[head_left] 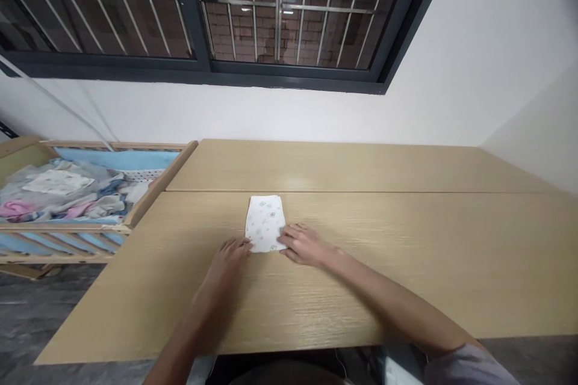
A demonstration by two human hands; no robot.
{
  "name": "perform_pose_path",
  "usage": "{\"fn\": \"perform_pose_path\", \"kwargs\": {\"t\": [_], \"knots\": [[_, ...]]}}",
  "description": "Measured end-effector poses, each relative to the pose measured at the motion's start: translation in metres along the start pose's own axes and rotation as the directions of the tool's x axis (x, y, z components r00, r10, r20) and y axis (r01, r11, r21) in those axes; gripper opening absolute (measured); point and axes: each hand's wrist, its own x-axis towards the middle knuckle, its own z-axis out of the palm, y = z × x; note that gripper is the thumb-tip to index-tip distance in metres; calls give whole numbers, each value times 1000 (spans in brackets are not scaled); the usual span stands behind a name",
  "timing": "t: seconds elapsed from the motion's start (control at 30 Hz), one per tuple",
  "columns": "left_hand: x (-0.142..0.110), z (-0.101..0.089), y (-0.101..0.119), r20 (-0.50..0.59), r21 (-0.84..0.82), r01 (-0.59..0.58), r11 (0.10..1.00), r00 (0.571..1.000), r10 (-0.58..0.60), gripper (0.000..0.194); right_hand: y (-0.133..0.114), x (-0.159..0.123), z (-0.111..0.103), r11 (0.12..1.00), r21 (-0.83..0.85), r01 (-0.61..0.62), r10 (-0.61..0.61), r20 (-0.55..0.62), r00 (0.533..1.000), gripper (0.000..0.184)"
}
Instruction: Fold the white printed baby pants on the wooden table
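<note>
A small folded white cloth (265, 222) with a faint scattered print lies on the wooden table in front of me. Its shape is a neat upright rectangle, slightly wider toward the near side. My left hand (229, 257) has its fingertips closed at the cloth's near left corner; its thumb is mostly hidden and the forearm is a little blurred. At the near right corner, my right hand (304, 245) grips the edge, with fingers on the cloth and the thumb just below its near edge.
The light wooden table (406, 252) has a seam running across it. Left of it stands a wooden crib (162, 174) with blue lining, holding a pile of clothes (94, 192) and plastic wrapping. A white wall (289, 111) and barred window (289, 30) rise behind.
</note>
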Motion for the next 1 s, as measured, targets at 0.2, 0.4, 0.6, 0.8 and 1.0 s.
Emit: {"fn": "perform_pose_path", "kwargs": {"t": [0.2, 0.4, 0.6, 0.8, 1.0], "knots": [[6, -5, 10, 112, 24, 62, 998, 992, -64, 30, -21, -8, 8, 994, -61, -94, 91, -50, 995, 20], [18, -15, 11, 62, -31, 148, 988, 987, -146, 24, -29, 0, -23, 931, 237, -277, 302, -79, 950, 16], [68, -13, -15, -79, 76, 161, 984, 985, -155, 28, 11, 34, -12, 839, 379, -391, 476, -160, 865, 21], [115, 18, -42, -112, 169, 263, 950, 963, -247, 31, 49, 66, 21, 769, 407, -493, 610, -236, 756, 23], [120, 37, -51, -127, 224, 280, 933, 958, -257, 36, 58, 72, 34, 753, 398, -524, 634, -226, 739, 24]]}}
